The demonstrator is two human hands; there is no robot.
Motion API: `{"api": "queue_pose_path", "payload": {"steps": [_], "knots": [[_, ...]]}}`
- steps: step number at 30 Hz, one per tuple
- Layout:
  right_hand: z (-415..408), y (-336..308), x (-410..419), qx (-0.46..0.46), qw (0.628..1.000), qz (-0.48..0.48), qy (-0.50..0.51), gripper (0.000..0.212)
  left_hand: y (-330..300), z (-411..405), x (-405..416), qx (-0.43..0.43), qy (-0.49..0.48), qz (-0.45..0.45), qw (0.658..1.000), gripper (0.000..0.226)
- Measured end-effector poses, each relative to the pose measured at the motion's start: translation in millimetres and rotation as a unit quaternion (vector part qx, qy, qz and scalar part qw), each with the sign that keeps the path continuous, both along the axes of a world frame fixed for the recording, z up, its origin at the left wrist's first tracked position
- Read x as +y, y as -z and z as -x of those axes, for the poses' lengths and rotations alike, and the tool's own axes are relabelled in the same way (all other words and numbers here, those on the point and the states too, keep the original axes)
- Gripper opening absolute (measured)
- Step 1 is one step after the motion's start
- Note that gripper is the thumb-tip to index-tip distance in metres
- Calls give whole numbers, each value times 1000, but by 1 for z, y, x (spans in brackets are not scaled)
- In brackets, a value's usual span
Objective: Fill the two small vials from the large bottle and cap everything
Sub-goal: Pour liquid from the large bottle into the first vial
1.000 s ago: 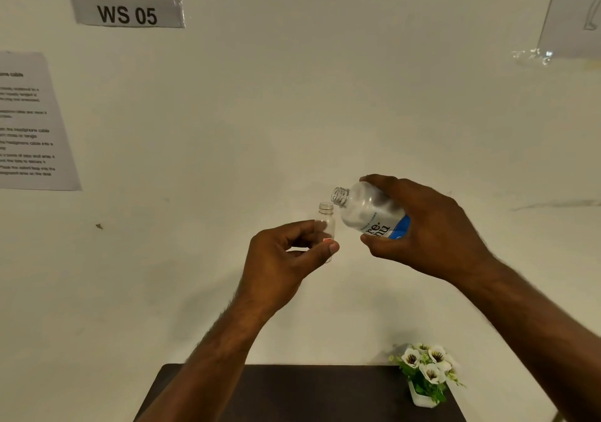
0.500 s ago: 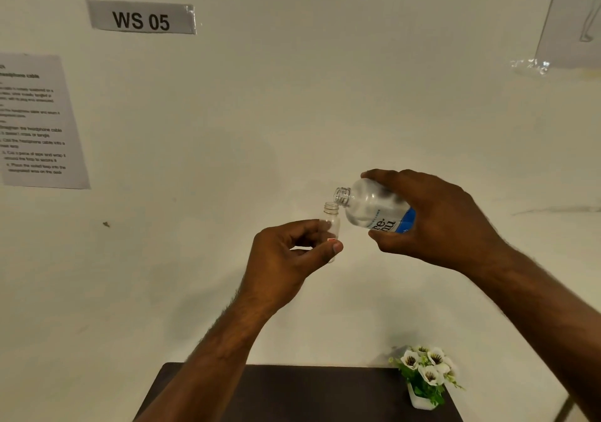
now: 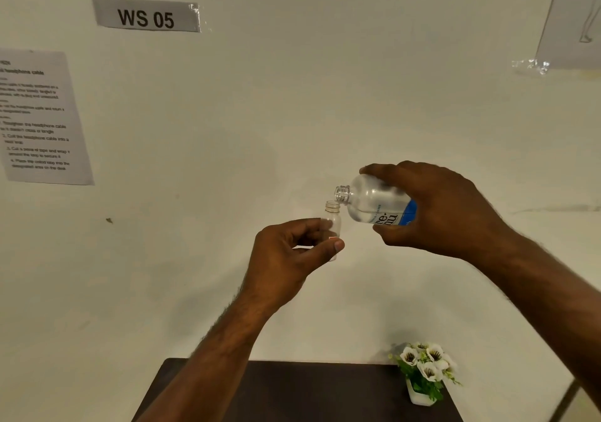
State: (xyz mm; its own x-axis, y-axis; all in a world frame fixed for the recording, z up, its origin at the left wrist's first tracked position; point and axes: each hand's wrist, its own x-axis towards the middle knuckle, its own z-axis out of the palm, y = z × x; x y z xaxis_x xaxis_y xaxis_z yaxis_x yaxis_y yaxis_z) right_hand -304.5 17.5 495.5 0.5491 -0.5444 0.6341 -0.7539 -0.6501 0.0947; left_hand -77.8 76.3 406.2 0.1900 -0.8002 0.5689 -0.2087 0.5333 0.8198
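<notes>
My left hand [image 3: 289, 252] pinches a small clear vial [image 3: 333, 218] upright between thumb and fingers, its open mouth at the top. My right hand [image 3: 435, 213] grips the large clear bottle [image 3: 374, 202], which has a blue and white label. The bottle is uncapped and tipped to the left, lying almost level. Its open neck sits just above and right of the vial's mouth. Both are held up in the air in front of a white wall. The second vial and the caps are out of view.
A dark tabletop [image 3: 325, 392] shows at the bottom edge. A small white pot of white flowers [image 3: 424, 373] stands at its back right corner. On the wall are a "WS 05" label [image 3: 146, 16] and a printed sheet [image 3: 39, 119].
The bottle's neck has come a little closer to the vial's mouth. The view has shifted slightly left, so the wall signs sit further right.
</notes>
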Motion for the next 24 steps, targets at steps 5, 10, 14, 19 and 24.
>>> {"api": "queue_pose_path", "payload": {"steps": [5,10,14,19,24], "knots": [[1,-3,-1,22,1000,6,6,83,1,0,1,-1,1,2,1000,27],[1,-5,-2,30,999,16,7,84,1,1,2,-7,-1,7,1000,27],[1,-5,-3,37,999,24,7,84,2,1,1,-8,-1,4,1000,26],[1,-6,-4,45,999,25,4,84,6,0,-1,-6,2,-4,1000,26],[1,-9,-4,51,998,25,0,85,5,0,-1,-15,-2,-2,1000,26]]}}
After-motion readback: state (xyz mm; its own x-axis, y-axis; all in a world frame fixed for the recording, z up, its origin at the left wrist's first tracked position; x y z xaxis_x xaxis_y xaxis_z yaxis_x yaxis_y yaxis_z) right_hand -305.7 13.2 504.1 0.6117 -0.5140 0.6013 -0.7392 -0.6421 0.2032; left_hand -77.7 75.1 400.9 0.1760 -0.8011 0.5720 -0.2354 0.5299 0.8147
